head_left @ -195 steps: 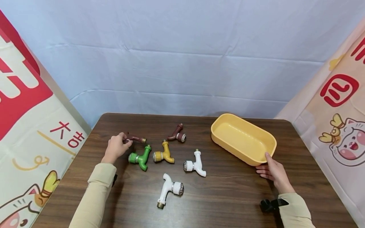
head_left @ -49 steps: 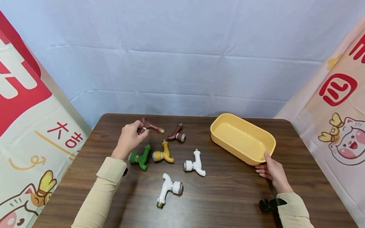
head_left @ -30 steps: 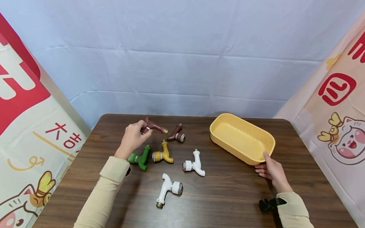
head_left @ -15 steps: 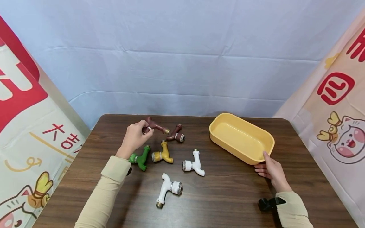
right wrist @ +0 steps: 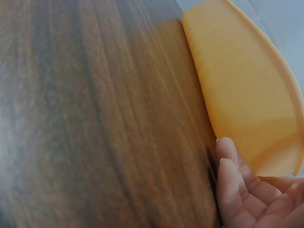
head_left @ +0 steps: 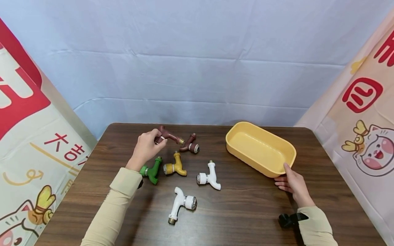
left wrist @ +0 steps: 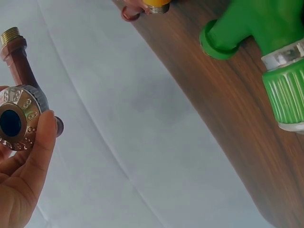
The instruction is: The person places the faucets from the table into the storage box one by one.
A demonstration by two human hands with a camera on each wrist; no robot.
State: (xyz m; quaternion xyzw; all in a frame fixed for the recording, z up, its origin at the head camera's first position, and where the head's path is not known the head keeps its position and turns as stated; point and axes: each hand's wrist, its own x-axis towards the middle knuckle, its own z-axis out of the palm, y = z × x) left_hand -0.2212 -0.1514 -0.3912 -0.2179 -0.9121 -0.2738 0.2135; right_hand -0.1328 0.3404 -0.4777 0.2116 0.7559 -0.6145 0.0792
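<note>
Pinching a brown tap (head_left: 170, 135) by its knob, the left hand (head_left: 145, 147) is over the back of the table (head_left: 240, 212). Then lie a green tap (head_left: 154, 171), a yellow tap (head_left: 178, 166), a white tap (head_left: 178, 204), another brown tap (head_left: 188, 145) and another white tap (head_left: 213, 177). Next sits a yellow tub (head_left: 260, 147). The right hand (head_left: 295, 186), far from the left, grips its near corner, thumb on the rim.

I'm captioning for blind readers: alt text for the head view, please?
The left hand holds a brown tap over a dark wooden table; the right hand grips the near right end of a yellow tray. Also on the table lie a second brown tap, a green tap, a yellow tap and two white taps.
</note>
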